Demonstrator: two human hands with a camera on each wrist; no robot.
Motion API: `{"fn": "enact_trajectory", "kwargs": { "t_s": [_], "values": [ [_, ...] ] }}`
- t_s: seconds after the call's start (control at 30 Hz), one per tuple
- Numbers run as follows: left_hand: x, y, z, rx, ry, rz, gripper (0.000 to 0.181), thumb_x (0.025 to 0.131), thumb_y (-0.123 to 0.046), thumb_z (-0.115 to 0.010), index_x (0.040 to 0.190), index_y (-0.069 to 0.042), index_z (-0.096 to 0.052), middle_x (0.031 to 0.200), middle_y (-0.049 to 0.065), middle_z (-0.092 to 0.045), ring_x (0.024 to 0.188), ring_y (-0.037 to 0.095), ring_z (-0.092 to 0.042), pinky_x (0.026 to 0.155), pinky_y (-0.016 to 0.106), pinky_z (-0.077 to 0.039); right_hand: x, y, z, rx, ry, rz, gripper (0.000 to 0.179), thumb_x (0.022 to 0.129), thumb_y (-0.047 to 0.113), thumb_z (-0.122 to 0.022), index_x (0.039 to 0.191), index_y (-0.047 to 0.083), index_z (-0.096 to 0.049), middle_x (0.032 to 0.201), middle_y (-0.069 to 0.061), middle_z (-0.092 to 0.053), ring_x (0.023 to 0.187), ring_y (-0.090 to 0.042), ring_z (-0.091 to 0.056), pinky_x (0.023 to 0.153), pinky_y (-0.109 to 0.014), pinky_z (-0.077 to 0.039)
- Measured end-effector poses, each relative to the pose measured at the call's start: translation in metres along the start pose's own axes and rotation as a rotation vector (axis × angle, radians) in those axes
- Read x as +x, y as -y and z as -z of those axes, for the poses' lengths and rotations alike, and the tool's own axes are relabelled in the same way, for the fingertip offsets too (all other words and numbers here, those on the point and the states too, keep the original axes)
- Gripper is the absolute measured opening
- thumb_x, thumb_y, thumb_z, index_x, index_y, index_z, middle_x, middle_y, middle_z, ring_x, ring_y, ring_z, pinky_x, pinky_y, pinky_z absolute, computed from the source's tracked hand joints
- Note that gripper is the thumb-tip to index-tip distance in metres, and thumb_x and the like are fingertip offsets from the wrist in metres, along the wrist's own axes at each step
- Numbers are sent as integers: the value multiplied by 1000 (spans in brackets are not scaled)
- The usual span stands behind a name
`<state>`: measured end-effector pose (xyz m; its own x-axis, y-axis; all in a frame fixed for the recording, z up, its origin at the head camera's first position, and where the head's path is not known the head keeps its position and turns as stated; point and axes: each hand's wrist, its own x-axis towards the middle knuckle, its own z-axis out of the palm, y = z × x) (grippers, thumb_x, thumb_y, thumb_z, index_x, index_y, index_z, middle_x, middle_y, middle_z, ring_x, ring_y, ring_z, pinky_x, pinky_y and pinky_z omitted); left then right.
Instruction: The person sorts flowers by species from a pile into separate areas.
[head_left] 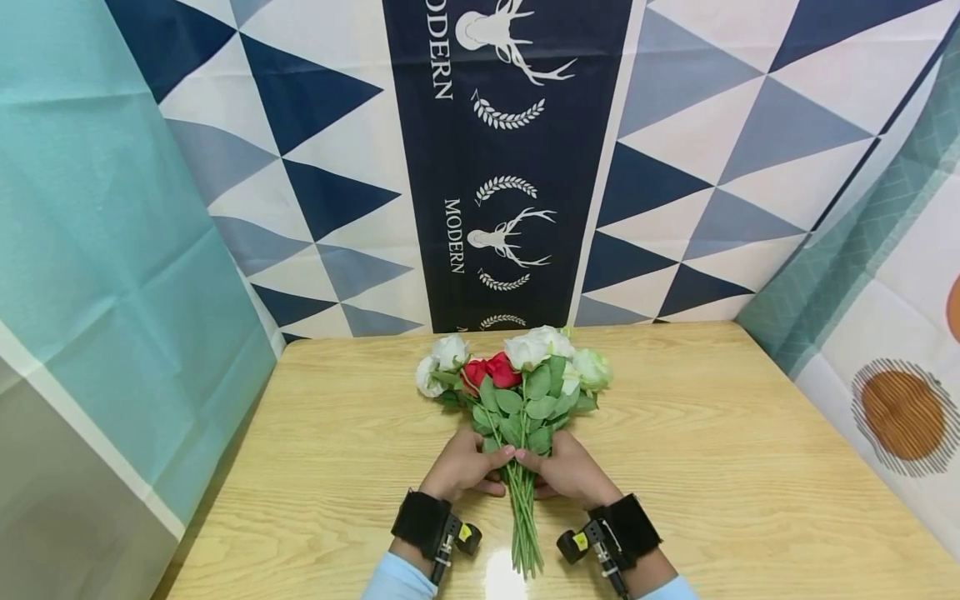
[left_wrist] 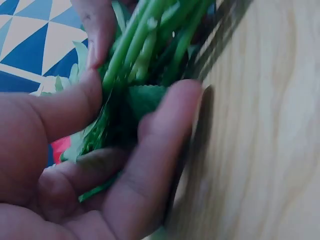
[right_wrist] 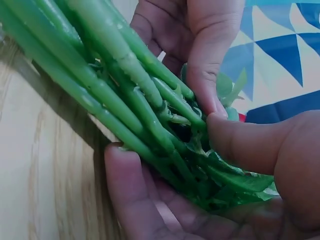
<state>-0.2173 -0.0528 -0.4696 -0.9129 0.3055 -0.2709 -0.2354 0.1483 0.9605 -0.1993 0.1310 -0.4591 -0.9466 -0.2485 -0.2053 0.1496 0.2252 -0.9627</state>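
A bouquet (head_left: 517,408) of white, red and pale green roses lies along the wooden table, blooms toward the wall and bare stems (head_left: 525,525) toward the person. From the left side, my left hand (head_left: 468,467) grips the bunch where leaves meet stems, thumb on top and fingers curled underneath. My right hand (head_left: 566,468) grips it likewise from the right, and the two thumb tips meet over the stems. In the right wrist view, thick green stems (right_wrist: 115,85) run between thumb and fingers. The left wrist view shows leaves (left_wrist: 142,100) inside the curled left fingers.
The wooden table (head_left: 337,450) reaches back to a patterned cloth (head_left: 330,167) with triangles and a dark deer-head strip. A teal curtain (head_left: 135,250) hangs at the left, and a white one with orange circles (head_left: 900,412) at the right. Each wrist wears a black strap with a camera.
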Motion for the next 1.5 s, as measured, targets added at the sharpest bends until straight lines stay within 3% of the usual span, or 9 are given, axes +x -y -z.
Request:
{"fn": "enact_trajectory", "kwargs": {
  "t_s": [0.23,0.57,0.9,1.23,1.5],
  "values": [
    [-3,0,-5,-52,-11,-41,23,93,-13,-68,103,8,-62,86,19,-65,60,26,-68,60,36,-57,2,-2,-1,8,26,15,47,97,10,-62,133,-11,-42,102,-21,-60,75,-25,-68,62,-39,-57],
    [-7,-4,6,-29,-14,-19,24,95,-12,-65,104,9,-58,95,20,-62,60,26,-68,60,35,-57,8,4,-9,-39,43,26,39,96,11,-64,123,-13,-50,99,-18,-61,74,-23,-67,63,-37,-57],
    [-16,-1,50,-4,-10,15,30,97,-15,-64,107,12,-55,97,23,-63,62,27,-70,63,36,-57,30,17,-42,-74,109,4,33,96,11,-63,120,-11,-53,94,-18,-62,73,-25,-67,61,-38,-57],
    [-30,0,95,60,-81,55,33,98,-15,-61,112,14,-53,103,26,-62,65,30,-70,64,37,-57,52,33,-88,-220,109,-20,24,97,19,-64,100,-4,-58,81,-14,-56,61,-25,-60,53,-37,-56],
    [-36,0,122,86,-127,103,30,98,-15,-62,108,12,-56,100,25,-64,64,29,-70,64,36,-57,64,42,-113,-249,126,-35,23,97,19,-63,102,-3,-57,82,-16,-56,62,-28,-62,52,-36,-56]
  ]
}}
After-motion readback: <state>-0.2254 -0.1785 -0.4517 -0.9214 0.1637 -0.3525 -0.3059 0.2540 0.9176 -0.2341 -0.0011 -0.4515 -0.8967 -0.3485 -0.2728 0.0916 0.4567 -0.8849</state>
